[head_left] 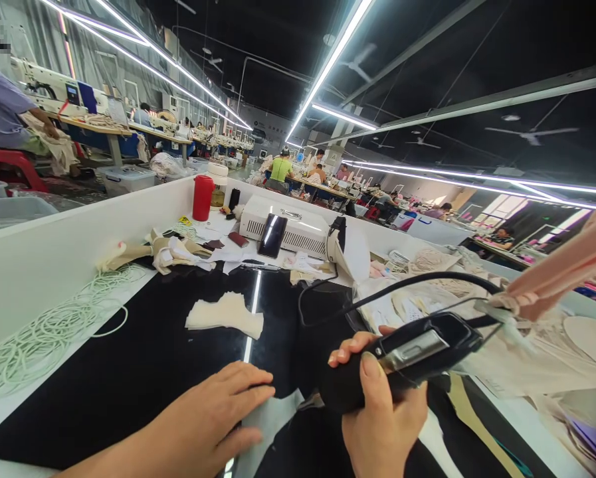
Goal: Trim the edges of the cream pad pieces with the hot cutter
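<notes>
My right hand (382, 411) is wrapped around a black corded hand tool (412, 352) that looks like a hot knife, thumb beside its metal lever. Its narrow metal tip (311, 402) points left and meets the edge of a pale grey cloth piece (272, 425) on the black tabletop (113, 352). My left hand (228, 411) lies palm down with fingers stretched out, at the left side of that cloth. Whether the fingertips press on it, I cannot tell. Further back lies a small stack of cream cloth pieces (225, 315).
Pale green cord (53, 332) lies tangled at left. A white vented box (288, 222), a phone (272, 234) and a red flask (202, 198) stand at the back. A pink fabric strip (561, 265) is tied at the tool's cable end. Light fabric (521, 352) heaps up at right.
</notes>
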{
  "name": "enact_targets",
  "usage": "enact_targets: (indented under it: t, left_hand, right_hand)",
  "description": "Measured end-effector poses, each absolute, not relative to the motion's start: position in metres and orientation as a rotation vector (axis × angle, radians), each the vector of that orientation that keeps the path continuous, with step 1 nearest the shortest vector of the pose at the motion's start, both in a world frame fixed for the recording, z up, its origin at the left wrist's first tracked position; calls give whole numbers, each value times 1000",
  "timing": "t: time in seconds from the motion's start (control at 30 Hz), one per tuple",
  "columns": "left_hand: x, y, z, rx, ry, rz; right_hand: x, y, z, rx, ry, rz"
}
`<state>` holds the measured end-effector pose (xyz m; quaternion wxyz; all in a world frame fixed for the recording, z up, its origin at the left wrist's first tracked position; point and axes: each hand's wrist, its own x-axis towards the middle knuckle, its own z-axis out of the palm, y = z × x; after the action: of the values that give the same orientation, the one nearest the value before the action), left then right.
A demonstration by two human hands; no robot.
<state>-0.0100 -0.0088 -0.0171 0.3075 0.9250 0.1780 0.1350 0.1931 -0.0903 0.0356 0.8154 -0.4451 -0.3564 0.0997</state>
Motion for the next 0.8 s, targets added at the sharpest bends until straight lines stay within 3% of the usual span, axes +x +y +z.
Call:
enact_targets:
  t: [0.17, 0.53, 0.8]
  left_hand:
    - [-7, -5, -36, 2431, 683, 550]
    - [-3, -1, -45, 2358, 626, 668]
    - [14, -1, -18, 2373, 766, 504]
  right_hand:
    - [200, -93, 37, -1001, -807, 177]
    - [219, -105, 44, -1407, -932, 28]
    - [227, -104, 43, -1526, -986, -218]
